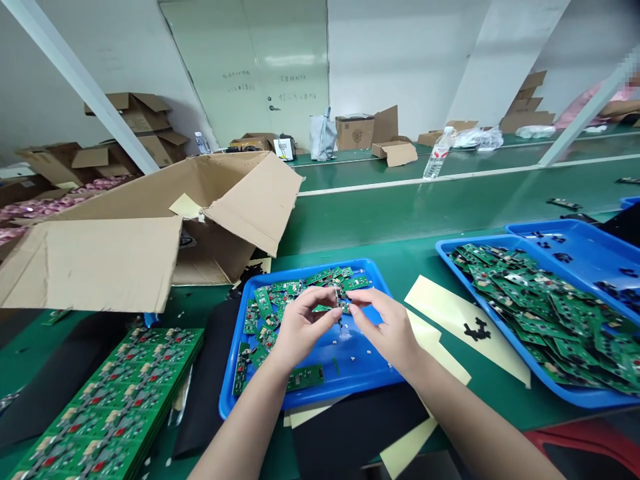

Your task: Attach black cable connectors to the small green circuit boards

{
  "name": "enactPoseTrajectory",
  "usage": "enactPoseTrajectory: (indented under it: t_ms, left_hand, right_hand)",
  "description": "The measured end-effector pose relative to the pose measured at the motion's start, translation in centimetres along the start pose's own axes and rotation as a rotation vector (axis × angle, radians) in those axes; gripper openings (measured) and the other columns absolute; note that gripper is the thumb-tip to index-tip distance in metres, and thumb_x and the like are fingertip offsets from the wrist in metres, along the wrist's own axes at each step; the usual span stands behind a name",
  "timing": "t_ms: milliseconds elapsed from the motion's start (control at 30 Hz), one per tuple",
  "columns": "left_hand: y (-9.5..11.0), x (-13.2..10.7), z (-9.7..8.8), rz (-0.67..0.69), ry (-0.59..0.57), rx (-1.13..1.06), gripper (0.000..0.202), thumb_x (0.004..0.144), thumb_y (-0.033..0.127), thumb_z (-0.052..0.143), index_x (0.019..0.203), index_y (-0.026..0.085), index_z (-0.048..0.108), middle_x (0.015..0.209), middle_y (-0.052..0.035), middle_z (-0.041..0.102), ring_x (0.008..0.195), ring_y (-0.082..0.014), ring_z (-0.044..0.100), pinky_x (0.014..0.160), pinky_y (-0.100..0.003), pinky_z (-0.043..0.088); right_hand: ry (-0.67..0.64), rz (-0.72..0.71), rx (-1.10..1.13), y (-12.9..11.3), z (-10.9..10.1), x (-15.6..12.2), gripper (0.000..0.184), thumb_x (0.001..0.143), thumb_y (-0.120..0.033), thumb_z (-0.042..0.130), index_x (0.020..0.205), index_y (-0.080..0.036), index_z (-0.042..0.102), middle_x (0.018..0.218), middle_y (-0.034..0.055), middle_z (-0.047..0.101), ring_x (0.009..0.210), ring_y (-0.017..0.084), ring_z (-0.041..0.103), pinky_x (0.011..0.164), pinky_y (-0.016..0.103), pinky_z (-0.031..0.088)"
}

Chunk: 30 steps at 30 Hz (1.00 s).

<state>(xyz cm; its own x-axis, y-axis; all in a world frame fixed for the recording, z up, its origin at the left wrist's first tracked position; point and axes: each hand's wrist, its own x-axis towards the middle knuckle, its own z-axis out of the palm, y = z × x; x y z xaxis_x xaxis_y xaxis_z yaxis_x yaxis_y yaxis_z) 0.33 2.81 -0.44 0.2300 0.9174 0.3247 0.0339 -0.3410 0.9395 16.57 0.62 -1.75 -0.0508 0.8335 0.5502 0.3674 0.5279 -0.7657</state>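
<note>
My left hand (299, 327) and my right hand (387, 327) meet over a blue tray (350, 363) at the centre. Both pinch the same small green circuit board (331, 308) between thumb and fingers, left hand on its left end, right hand on its right end. Several small green boards (300, 290) lie loose in the tray's far half, and one larger board (305, 378) lies near its front edge. Tiny white parts dot the bare blue floor of the tray.
A big open cardboard box (150, 227) lies at the left. Stacked green board panels (110, 407) sit front left. A second blue tray (575, 393) heaped with boards stands right, with yellow sheets (460, 317) between. A water bottle (436, 155) and boxes stand beyond the green belt.
</note>
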Motion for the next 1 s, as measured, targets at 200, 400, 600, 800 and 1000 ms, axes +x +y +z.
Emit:
enactPoseTrajectory:
  t_ms: [200, 400, 600, 800, 1000]
  left_hand:
    - [-0.7, 0.0, 0.3, 0.106, 0.088, 0.015, 0.025, 0.071, 0.029, 0.072, 0.093, 0.019, 0.069, 0.092, -0.0057, 0.063, 0.085, -0.0169, 0.064, 0.072, -0.028, 0.059]
    - [-0.5, -0.4, 0.5, 0.124, 0.019, 0.016, 0.028, 0.074, 0.027, 0.07, 0.101, 0.022, 0.068, 0.098, -0.008, 0.062, 0.092, -0.0192, 0.062, 0.068, -0.028, 0.059]
    - [-0.7, -0.5, 0.5, 0.2, -0.041, 0.067, 0.034, 0.076, 0.025, 0.069, 0.11, 0.027, 0.065, 0.094, -0.0061, 0.061, 0.088, -0.0182, 0.062, 0.07, -0.031, 0.059]
    - [-0.3, -0.7, 0.8, 0.26, -0.118, 0.185, 0.036, 0.081, 0.023, 0.064, 0.116, 0.028, 0.062, 0.091, -0.0059, 0.061, 0.084, -0.0165, 0.06, 0.069, -0.029, 0.057]
    - [-0.3, -0.8, 1.1, 0.261, -0.127, 0.192, 0.04, 0.082, 0.019, 0.062, 0.12, 0.03, 0.059, 0.088, -0.0037, 0.059, 0.082, -0.0148, 0.059, 0.071, -0.028, 0.055]
  right_hand:
    - [-0.126, 0.357, 0.374, -0.8, -0.1, 0.0, 0.017, 0.082, -0.036, 0.057, 0.081, -0.019, 0.059, 0.064, 0.0, 0.061, 0.057, 0.013, 0.059, 0.059, 0.027, 0.051]
    - [-0.187, 0.567, 0.692, -1.2, -0.4, 0.7, 0.024, 0.075, -0.039, 0.062, 0.066, -0.018, 0.053, 0.049, -0.0062, 0.051, 0.043, 0.008, 0.051, 0.054, 0.025, 0.048]
    - [-0.082, 0.395, 0.363, -1.2, -0.6, 0.6, 0.016, 0.076, -0.03, 0.058, 0.065, -0.019, 0.054, 0.057, -0.0028, 0.053, 0.05, 0.01, 0.049, 0.05, 0.022, 0.042]
    - [0.009, 0.192, 0.044, -1.0, -0.7, 0.3, 0.015, 0.079, -0.026, 0.052, 0.066, -0.02, 0.056, 0.052, -0.0032, 0.048, 0.047, 0.01, 0.044, 0.051, 0.024, 0.038]
    - [0.041, 0.179, 0.0, -0.9, -0.4, 0.2, 0.014, 0.082, -0.027, 0.051, 0.079, -0.02, 0.063, 0.066, 0.0018, 0.063, 0.055, 0.013, 0.054, 0.057, 0.025, 0.045]
